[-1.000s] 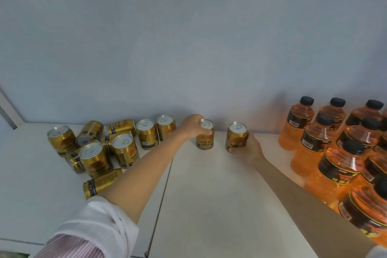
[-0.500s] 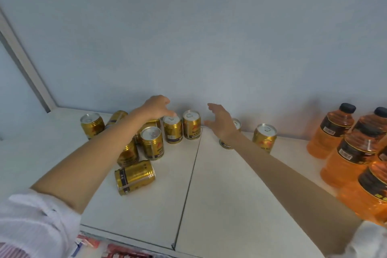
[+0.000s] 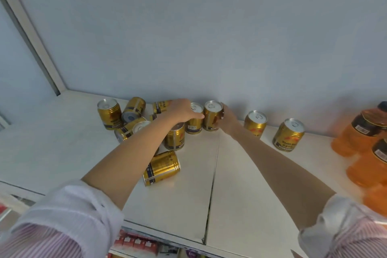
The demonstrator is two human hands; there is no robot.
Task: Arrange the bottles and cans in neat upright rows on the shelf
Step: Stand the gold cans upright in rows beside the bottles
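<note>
The right hand (image 3: 227, 120) curls round an upright gold can (image 3: 212, 115) at the back wall, centre of the frame, its fingers wrapped behind it; the left hand (image 3: 180, 110) lies over the top of the next can (image 3: 194, 119) just to the left, fingers bent down over its lid, thumb side hidden, so whether it truly grips I cannot tell; the two cans stand touching or nearly so, straddling the seam (image 3: 213, 172) between two shelf panels; a third upright can (image 3: 175, 136) stands just in front of the left one, under the left forearm; further left a jumble of cans (image 3: 129, 115), some upright, some tipped on their sides, crowds against the wall and blocks that side; one can (image 3: 161, 167) lies flat nearer the front, beside the left arm; to the right, two upright cans (image 3: 255, 124) and (image 3: 289, 134) stand apart along the wall; orange bottles (image 3: 360, 132) with dark caps fill the right edge of the frame; the white shelf (image 3: 251, 195) is open in front of the right-hand cans down to its front edge at lower centre; a white upright post (image 3: 31, 33) closes the upper left.
</note>
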